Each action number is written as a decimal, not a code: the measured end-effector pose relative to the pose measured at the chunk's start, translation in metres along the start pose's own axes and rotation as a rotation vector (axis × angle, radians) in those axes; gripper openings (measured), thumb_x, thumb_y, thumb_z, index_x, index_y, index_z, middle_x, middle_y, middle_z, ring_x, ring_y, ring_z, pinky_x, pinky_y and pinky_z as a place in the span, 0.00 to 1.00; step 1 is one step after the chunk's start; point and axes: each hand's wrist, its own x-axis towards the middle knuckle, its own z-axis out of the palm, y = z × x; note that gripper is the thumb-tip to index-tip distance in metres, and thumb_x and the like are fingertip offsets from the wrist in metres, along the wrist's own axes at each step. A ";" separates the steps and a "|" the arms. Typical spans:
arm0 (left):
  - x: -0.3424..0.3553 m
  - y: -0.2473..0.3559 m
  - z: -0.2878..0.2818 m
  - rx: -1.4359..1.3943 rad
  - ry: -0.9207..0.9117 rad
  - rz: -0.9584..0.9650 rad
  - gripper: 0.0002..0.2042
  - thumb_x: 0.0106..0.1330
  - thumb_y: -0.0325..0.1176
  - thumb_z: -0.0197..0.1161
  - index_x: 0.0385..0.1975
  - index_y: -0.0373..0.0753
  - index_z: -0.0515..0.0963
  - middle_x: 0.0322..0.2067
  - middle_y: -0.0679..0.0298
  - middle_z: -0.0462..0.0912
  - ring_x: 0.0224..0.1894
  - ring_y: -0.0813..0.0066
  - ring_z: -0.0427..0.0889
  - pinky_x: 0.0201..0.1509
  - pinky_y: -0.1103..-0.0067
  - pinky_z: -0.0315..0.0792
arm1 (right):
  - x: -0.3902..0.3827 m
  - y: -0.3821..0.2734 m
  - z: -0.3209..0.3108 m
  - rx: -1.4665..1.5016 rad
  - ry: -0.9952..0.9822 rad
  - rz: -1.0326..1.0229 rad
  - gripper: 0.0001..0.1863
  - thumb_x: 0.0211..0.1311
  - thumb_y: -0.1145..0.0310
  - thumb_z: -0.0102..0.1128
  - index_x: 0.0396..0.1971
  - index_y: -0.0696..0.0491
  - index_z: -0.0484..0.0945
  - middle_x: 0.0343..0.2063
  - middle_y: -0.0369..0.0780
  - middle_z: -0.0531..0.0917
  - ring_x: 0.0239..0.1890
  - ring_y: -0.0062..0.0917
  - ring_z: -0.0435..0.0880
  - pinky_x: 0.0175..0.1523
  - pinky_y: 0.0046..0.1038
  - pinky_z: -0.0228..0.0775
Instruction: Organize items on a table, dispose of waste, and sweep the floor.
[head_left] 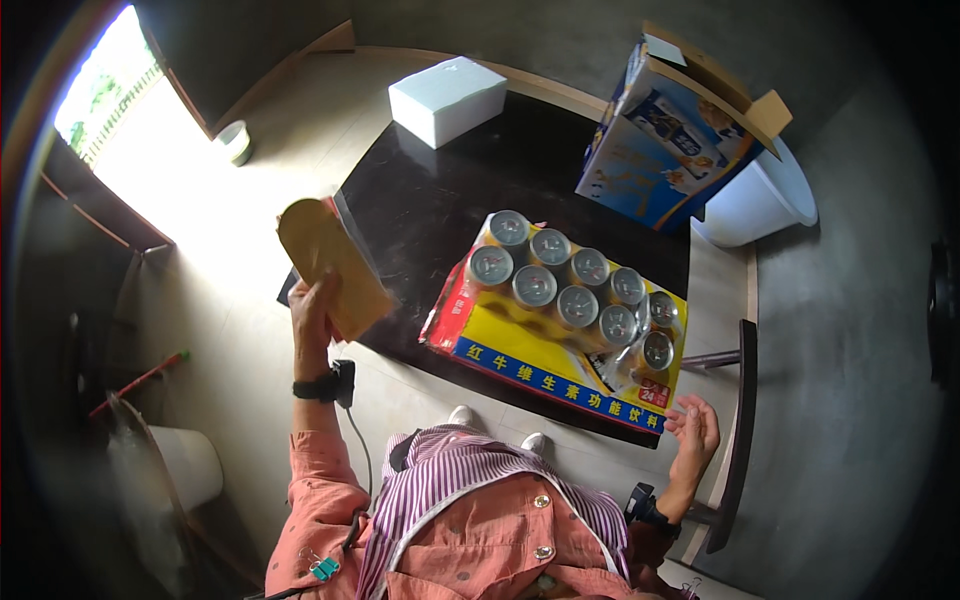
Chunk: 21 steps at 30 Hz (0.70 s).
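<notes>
My left hand [314,305] grips a folded yellowish cardboard piece [335,255], held up at the left of the black table [400,200]. A yellow, red and blue carton [480,315] lies at the table's near right, topped with two rows of several drink cans [577,306], some under crinkled clear plastic at the right end. My right hand [692,425] is by the carton's near right corner, fingers apart and curved, with nothing held in them.
A white foam box [440,105] and an open blue carton [655,140] stand toward the back. A white bucket [770,200] is behind the blue carton; another [190,460] is at lower left. A dark wooden chair [740,430] is at right, a bright doorway [120,120] at left.
</notes>
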 end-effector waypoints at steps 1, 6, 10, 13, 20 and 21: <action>-0.003 -0.012 -0.015 0.071 0.049 -0.068 0.09 0.58 0.33 0.61 0.32 0.33 0.77 0.25 0.63 0.80 0.23 0.79 0.78 0.24 0.83 0.72 | -0.004 -0.005 0.008 -0.002 -0.005 0.002 0.18 0.63 0.62 0.51 0.47 0.58 0.70 0.42 0.44 0.78 0.34 0.24 0.80 0.39 0.22 0.72; -0.067 -0.008 -0.004 -0.031 -0.039 -0.146 0.11 0.58 0.33 0.62 0.35 0.32 0.77 0.27 0.62 0.81 0.23 0.78 0.79 0.26 0.84 0.73 | -0.021 -0.034 0.087 0.051 -0.400 -0.073 0.10 0.64 0.68 0.51 0.38 0.59 0.73 0.32 0.39 0.80 0.31 0.19 0.80 0.37 0.18 0.71; -0.122 0.005 0.047 -0.067 -0.225 -0.242 0.11 0.56 0.30 0.65 0.36 0.30 0.77 0.31 0.61 0.81 0.30 0.78 0.80 0.35 0.83 0.74 | -0.037 -0.020 0.142 -0.070 -0.877 -0.069 0.13 0.61 0.67 0.56 0.41 0.59 0.71 0.32 0.41 0.80 0.35 0.20 0.80 0.39 0.21 0.72; -0.153 -0.013 0.076 -0.096 -0.274 -0.133 0.11 0.56 0.28 0.65 0.37 0.31 0.77 0.32 0.63 0.81 0.34 0.79 0.79 0.40 0.83 0.73 | -0.058 -0.002 0.166 -0.016 -1.006 -0.312 0.21 0.58 0.67 0.60 0.47 0.58 0.64 0.34 0.42 0.77 0.36 0.22 0.79 0.38 0.23 0.73; -0.180 -0.064 0.088 -0.133 -0.306 -0.357 0.11 0.61 0.34 0.61 0.34 0.31 0.74 0.35 0.59 0.80 0.34 0.78 0.79 0.38 0.82 0.73 | -0.068 -0.006 0.134 0.368 -0.757 0.232 0.18 0.59 0.61 0.59 0.42 0.57 0.68 0.25 0.33 0.76 0.18 0.11 0.72 0.22 0.13 0.66; -0.181 -0.076 0.079 -0.006 -0.315 -0.424 0.12 0.61 0.37 0.61 0.30 0.31 0.74 0.33 0.59 0.81 0.31 0.78 0.79 0.35 0.82 0.74 | -0.062 -0.007 0.129 0.348 -0.725 0.207 0.16 0.58 0.63 0.59 0.40 0.58 0.69 0.23 0.33 0.76 0.16 0.10 0.70 0.19 0.12 0.63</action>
